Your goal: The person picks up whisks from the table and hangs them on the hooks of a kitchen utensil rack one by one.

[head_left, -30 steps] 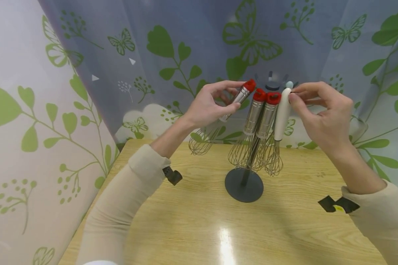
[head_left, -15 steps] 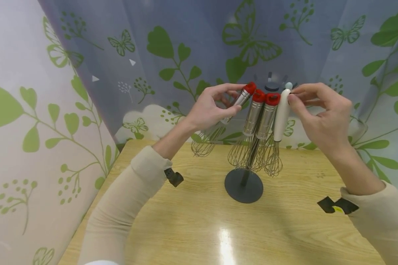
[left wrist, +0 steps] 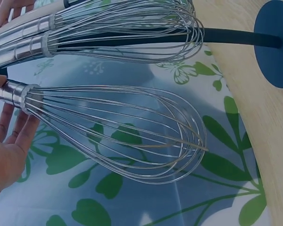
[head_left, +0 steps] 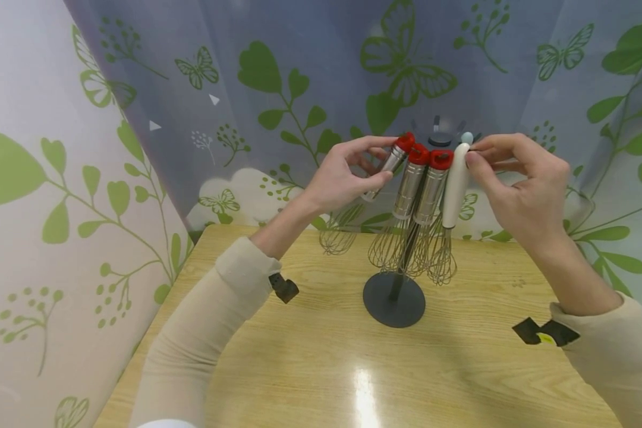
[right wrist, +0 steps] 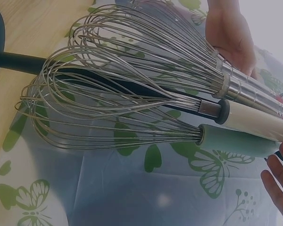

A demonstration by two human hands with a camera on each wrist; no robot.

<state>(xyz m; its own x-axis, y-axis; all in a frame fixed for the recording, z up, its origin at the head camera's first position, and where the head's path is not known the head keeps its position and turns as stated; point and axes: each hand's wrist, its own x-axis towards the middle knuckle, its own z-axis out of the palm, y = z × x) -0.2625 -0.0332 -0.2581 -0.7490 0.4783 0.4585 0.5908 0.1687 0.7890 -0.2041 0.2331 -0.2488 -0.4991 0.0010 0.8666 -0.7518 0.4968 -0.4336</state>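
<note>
My left hand (head_left: 342,175) holds a whisk (head_left: 396,157) by its steel, red-ended handle, tilted to the left of the stand. In the left wrist view this whisk's wire balloon (left wrist: 118,132) hangs apart from the others. Two more red-ended steel whisks, one at the left (head_left: 408,190) and one beside it (head_left: 432,190), hang on the dark stand (head_left: 393,300). At the right hangs a white-handled whisk (head_left: 455,190); my right hand (head_left: 524,184) pinches its top end between thumb and fingers. A mint-handled whisk (right wrist: 240,140) hangs behind it, mostly hidden in the head view.
The stand's round top with prongs (head_left: 438,138) rises behind the handles. Its disc base rests on a wooden table (head_left: 299,356). A leaf-and-butterfly patterned cloth (head_left: 310,47) hangs right behind, and another patterned surface (head_left: 75,267) stands along the left side.
My left hand has moved slightly right with its whisk, nearer to the hanging ones. The right hand and the whisks on the stand have stayed in place.
</note>
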